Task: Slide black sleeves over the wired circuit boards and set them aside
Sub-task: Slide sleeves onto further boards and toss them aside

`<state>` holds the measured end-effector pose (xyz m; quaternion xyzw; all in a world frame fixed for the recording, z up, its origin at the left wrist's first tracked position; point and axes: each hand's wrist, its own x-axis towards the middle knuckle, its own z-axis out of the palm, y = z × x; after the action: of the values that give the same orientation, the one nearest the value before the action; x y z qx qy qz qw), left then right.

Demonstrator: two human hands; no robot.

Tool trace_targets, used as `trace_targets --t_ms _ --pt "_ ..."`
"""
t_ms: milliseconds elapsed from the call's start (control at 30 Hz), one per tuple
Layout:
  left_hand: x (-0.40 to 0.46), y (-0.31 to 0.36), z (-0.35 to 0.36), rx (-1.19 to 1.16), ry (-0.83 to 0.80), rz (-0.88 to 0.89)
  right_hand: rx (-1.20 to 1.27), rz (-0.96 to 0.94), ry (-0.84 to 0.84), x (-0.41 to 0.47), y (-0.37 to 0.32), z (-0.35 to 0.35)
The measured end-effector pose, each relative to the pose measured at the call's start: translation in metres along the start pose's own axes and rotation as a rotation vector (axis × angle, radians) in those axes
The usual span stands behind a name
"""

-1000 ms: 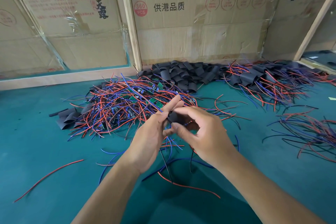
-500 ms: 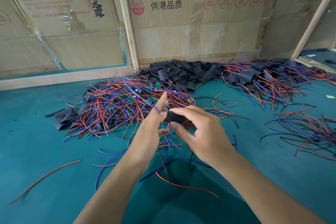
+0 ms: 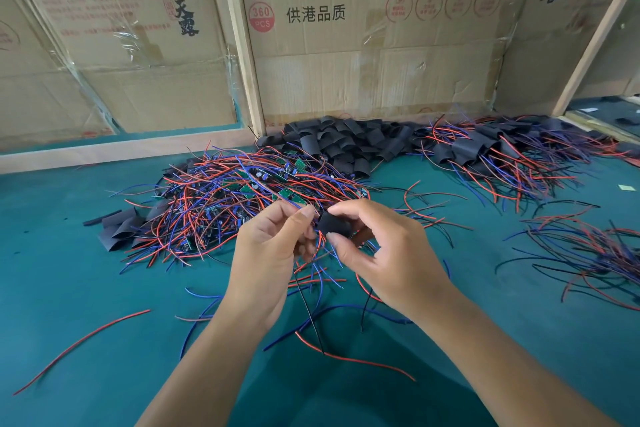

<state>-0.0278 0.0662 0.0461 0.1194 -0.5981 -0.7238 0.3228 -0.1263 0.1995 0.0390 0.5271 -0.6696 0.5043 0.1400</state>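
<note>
One head camera, looks forward and down, close over hands, green table [image 3: 86,288], cardboard wall [image 3: 363,73] behind.

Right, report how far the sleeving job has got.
Done: a pile of sleeved boards lies far right. In hand: right hand pinches a black sleeve, left hand holds its wires. Left: a heap of bare boards and loose sleeves.

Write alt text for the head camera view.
Two bare hands, the left hand and right hand, pinch a black sleeve with wires trailing below, above a green table. Behind lie a pile of wired circuit boards and loose black sleeves.
</note>
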Motion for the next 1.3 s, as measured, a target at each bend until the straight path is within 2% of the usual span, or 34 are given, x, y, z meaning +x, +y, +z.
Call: trace_targets --t_ms 233,400,567,667,800,900,1067,1200,1233,1300 --pt "0.0 0.001 0.001 -0.024 0.013 -0.02 -0.072 -0.024 -0.062 -0.004 0.0 0.002" --pt "0.0 -0.002 -0.001 0.004 0.027 -0.029 -0.255 -0.075 0.026 -0.006 -0.002 0.008" --pt "0.002 -0.009 0.0 0.027 0.044 -0.019 -0.27 -0.02 0.043 0.003 -0.005 -0.004" --pt "0.004 -0.017 -0.004 0.174 0.081 0.033 -0.323 0.016 0.1 0.018 -0.004 -0.027" --pt "0.004 -0.032 -0.009 0.655 0.103 0.207 -0.449 0.101 0.102 0.046 0.01 -0.074" --pt "0.005 -0.039 -0.009 0.881 0.08 0.247 -0.603 0.125 0.07 0.071 0.036 -0.112" --pt "0.011 -0.043 -0.008 0.972 0.054 0.232 -0.855 0.298 -0.019 0.121 0.107 -0.157" --pt "0.012 -0.044 -0.009 0.978 0.031 0.209 -1.08 0.367 -0.037 0.148 0.155 -0.18" --pt "0.012 -0.044 -0.009 0.98 0.022 0.21 -1.138 0.403 -0.067 0.151 0.166 -0.182" --pt "0.012 -0.045 -0.009 0.97 0.013 0.208 -1.237 0.549 -0.234 0.148 0.182 -0.18"
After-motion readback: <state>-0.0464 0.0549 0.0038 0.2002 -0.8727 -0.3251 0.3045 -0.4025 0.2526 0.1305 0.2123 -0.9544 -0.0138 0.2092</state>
